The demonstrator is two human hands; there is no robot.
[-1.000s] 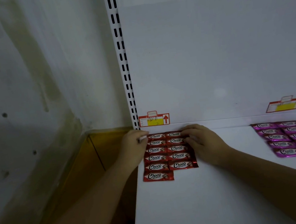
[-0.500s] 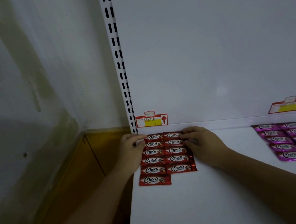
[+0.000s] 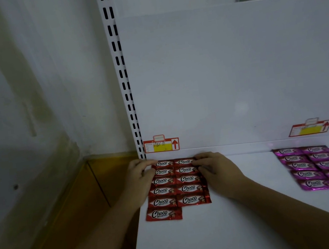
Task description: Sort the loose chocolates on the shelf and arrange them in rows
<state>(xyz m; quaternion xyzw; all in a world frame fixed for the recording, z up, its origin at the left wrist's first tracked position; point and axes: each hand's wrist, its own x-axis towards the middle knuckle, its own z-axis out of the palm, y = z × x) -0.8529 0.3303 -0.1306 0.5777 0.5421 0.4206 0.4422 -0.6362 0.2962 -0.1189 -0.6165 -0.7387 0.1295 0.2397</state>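
Both left hand (image 3: 140, 176) and right hand (image 3: 215, 168) press relaxed fingers (image 3: 197, 163) against red chocolates (image 3: 175, 189)

Both bare forearms reach from the near side toward the far left. The left hand (image 3: 140, 173) and the right hand (image 3: 215, 169) lie palm down, fingers loosely bent, fingertips pointing toward each other.

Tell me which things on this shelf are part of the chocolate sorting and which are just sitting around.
In the job: red foil Choco chocolate packets; magenta foil Choco packets; flat white shelf; left hand and right hand, touching the red block's sides.
Just there: red-and-yellow paper price tags; white slotted metal upright.
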